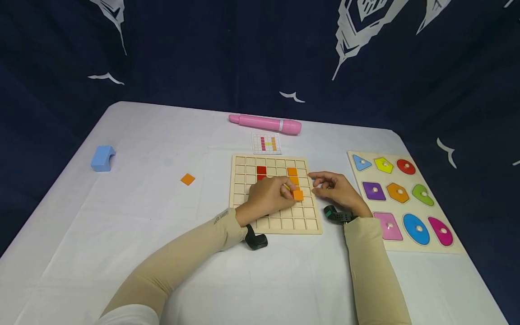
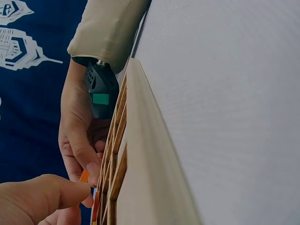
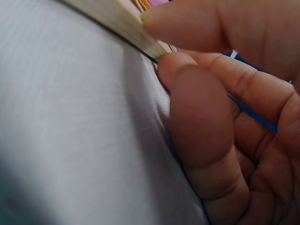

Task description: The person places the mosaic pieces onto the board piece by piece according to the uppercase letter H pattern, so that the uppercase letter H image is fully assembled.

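Observation:
My left hand point(image 1: 269, 194) reaches over the wooden grid board point(image 1: 280, 225) and pinches an orange square tile point(image 1: 298, 195) between thumb and fingertips. In the left wrist view the tile's orange edge point(image 2: 84, 176) shows just beyond the left hand point(image 2: 42, 201). Orange tiles point(image 1: 292, 172) form a column on the board, and red tiles point(image 1: 261, 170) stand in another, partly hidden under the left hand. At the board's right edge is my right hand point(image 1: 335, 188), fingers loosely bent. Its fingertips touch the board's side point(image 3: 145, 40) in the right wrist view.
A pattern card point(image 1: 266, 143) lies behind the board, with a pink marker-shaped object point(image 1: 264, 123) beyond it. One loose orange tile point(image 1: 188, 179) lies left of the board. A blue arch block point(image 1: 102, 158) stands farther left. Right is a shape puzzle board point(image 1: 390, 205) with knobbed pieces.

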Demonstrator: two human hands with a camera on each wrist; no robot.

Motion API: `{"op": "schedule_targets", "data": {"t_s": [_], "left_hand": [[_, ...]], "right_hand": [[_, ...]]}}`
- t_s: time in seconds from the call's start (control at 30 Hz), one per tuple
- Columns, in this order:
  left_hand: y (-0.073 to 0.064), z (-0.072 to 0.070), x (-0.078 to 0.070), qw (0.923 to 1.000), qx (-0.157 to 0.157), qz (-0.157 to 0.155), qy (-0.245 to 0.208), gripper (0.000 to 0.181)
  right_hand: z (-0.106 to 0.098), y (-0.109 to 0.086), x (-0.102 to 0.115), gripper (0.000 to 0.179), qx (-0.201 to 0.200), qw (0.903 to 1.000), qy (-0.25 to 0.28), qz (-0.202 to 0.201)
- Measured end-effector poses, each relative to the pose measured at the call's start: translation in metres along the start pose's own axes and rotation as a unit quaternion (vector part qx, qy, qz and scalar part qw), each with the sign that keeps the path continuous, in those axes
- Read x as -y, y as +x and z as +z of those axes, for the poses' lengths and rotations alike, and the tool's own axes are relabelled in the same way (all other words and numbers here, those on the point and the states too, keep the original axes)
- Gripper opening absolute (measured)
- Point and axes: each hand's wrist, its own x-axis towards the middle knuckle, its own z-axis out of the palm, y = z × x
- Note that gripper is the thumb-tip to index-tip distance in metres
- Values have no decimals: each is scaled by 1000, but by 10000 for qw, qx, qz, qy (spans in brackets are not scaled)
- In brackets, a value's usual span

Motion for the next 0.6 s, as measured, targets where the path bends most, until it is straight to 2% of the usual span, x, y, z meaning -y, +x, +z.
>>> {"op": "schedule_targets", "data": {"t_s": [0.37,0.6], "left_hand": [[0,3,2,9974,-45,123,707,21],[-1,4,3,9961,40,120,878,23]], "right_hand": [[0,0,1,49,-27,10000,2,85],[1,0,0,48,-36,10000,55,35]]}}
